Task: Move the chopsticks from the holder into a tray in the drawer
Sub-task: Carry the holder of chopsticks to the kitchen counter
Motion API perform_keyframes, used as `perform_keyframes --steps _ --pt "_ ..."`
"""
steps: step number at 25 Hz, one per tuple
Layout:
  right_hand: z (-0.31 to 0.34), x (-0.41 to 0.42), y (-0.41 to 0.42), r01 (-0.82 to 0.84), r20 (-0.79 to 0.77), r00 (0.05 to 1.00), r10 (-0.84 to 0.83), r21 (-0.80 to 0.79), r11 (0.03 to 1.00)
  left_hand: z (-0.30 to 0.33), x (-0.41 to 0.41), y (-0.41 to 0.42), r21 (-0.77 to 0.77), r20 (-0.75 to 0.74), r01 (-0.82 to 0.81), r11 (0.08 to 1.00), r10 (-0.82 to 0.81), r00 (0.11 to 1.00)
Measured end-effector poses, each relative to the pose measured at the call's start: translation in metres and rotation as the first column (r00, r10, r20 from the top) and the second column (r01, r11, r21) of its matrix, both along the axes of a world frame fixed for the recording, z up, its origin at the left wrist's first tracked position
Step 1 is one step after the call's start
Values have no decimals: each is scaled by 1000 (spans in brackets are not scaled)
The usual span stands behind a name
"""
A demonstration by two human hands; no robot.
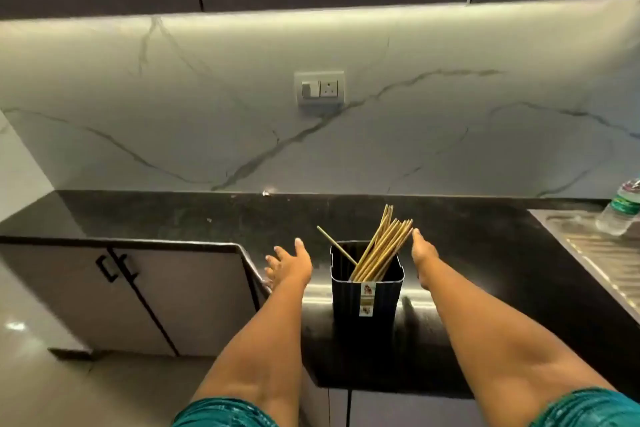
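Black stone table [485, 253]: L-shaped top under a veined marble backsplash [207, 114], steel sink drainer [602, 263] at its right end. Carries the holder near the front edge.

Grey base cabinets [166, 295]: two doors with black handles, left of the corner. No drawer and no tray are in view; their place cannot be told from here.

Black ribbed holder [367, 291]: upright, square, open-topped, with a small label on its near face. It stands between the two forearms.

Clear plastic bottle [620, 215]: green label, standing at the far right on the drainer.

Left hand [289, 265]: grip spread, palm turned toward the holder, holding nothing and apart from the holder's left wall.

Right hand [422, 251]: grip loosely spread, its fingertips at or just beside the tips of the leaning bundle; no pinch is formed.

Golden chopsticks [381, 248]: all in the holder, most leaning right as a bundle, one stick [336, 245] slanting left by itself.

Step in hand, as judged: the reach, opening stage, nothing moved yet. The next move calls for closing the right grip around the bundle, gathering in the stray stick, lifting straight up clear of the rim, then finding and opening the drawer.
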State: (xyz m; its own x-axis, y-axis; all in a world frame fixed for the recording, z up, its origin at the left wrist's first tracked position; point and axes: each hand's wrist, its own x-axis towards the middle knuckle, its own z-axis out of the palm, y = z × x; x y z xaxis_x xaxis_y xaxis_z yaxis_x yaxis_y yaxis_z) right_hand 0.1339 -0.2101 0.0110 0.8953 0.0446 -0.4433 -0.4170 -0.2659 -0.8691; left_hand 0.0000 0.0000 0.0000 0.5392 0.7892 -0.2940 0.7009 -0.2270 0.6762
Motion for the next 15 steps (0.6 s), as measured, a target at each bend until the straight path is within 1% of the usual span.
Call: perform_keyframes --steps 1,2,3,5,6,7,9,10,11,13,15 --pt "-9 -3 1 10 -69 998 -7 47 999 -4 3 -3 -125 -9 -38 991 37 999" --pt "-15 -4 3 21 -115 993 -10 98 995 -8 7 -5 -233 28 -42 971 50 998" --pt "-24 -7 4 26 -152 988 -2 155 988 -13 10 -10 -328 87 -37 944 69 994" --pt "-33 -12 6 53 -199 980 -3 246 968 -20 15 -23 -495 262 12 869 136 955" --pt "-37 -12 7 58 -210 978 -1 264 963 -22 16 -31 -559 316 42 828 166 934" --pt "-40 -11 9 54 -221 975 9 279 959 -24 17 -36 -628 334 64 775 194 922" --pt "-45 -14 12 50 -270 961 49 350 935 -27 18 -44 -759 332 112 642 234 914" --pt "-46 -16 14 64 -301 952 63 394 917 -29 17 -47 -792 326 124 598 242 914" --pt "-47 -19 15 74 -322 943 79 438 896 -30 16 -49 -802 323 129 584 241 915" --pt "-49 -20 15 82 -339 935 102 489 869 -33 14 -54 -802 315 113 586 255 914" --pt "-50 -21 15 61 -316 942 111 489 870 -34 11 -56 -803 321 103 587 281 904"
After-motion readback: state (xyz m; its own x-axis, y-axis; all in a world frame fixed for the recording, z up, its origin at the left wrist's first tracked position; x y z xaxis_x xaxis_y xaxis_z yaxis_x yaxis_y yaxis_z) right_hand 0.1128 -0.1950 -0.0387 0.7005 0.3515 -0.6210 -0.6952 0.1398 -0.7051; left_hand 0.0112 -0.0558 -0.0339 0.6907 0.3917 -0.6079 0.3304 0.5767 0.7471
